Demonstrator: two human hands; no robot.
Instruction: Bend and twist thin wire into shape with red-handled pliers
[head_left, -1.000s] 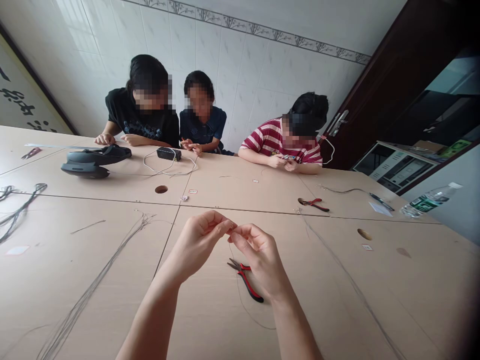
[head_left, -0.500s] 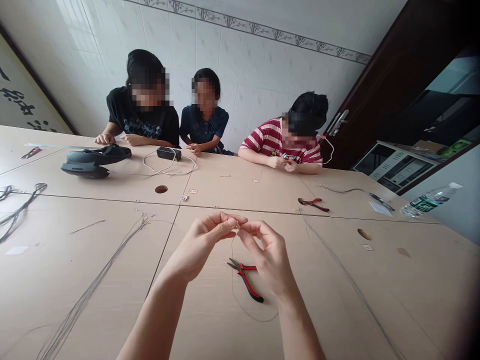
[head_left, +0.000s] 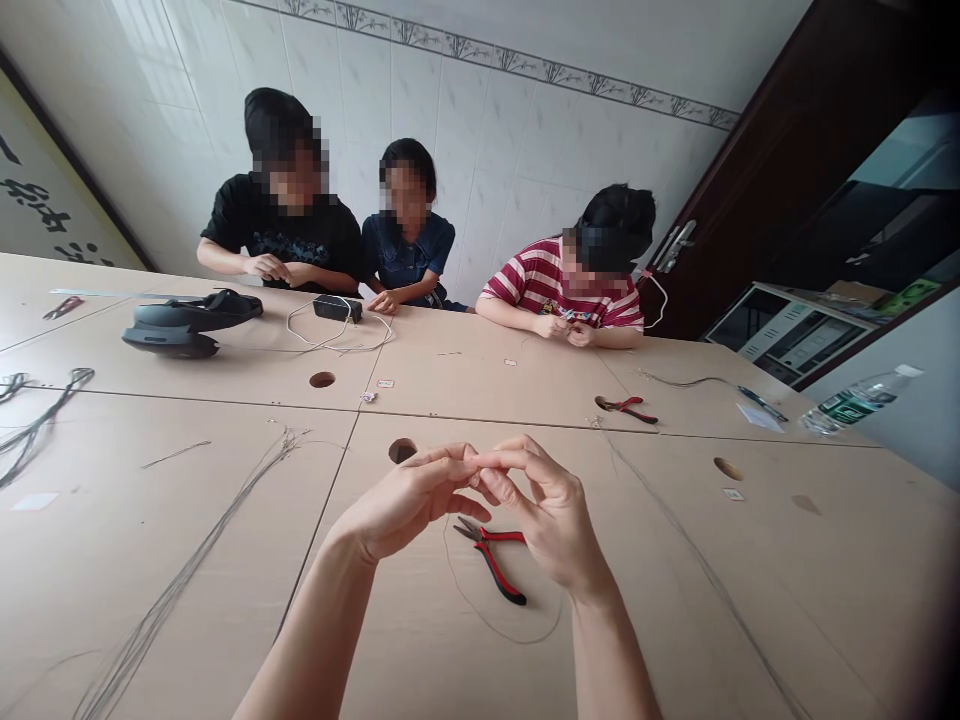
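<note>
My left hand (head_left: 416, 502) and my right hand (head_left: 551, 515) meet at the fingertips above the table, both pinched closed. Between them is the end of a thin grey cord (head_left: 480, 622), mostly covered by the fingers. From below my left fingers the cord hangs in a wide loop that curves round to below my right wrist. A tiny light-coloured piece seems to be at the fingertips, too small to make out. Under my hands lie pliers (head_left: 495, 570) with red and black handles, their jaws apart; my right hand covers part of one handle.
Bundles of grey cords (head_left: 217, 540) lie left, and more strands (head_left: 690, 555) right. Beyond are a second pair of pliers (head_left: 630, 408), a headset (head_left: 187, 322), a black box (head_left: 337, 307) with white cable and a water bottle (head_left: 859, 400). Three people sit opposite. The table (head_left: 645, 640) has round holes.
My fingers have shifted and closed over the small shiny piece seen before. The cord loop has swung slightly left at its upper end. One person opposite has raised their hands off the table.
</note>
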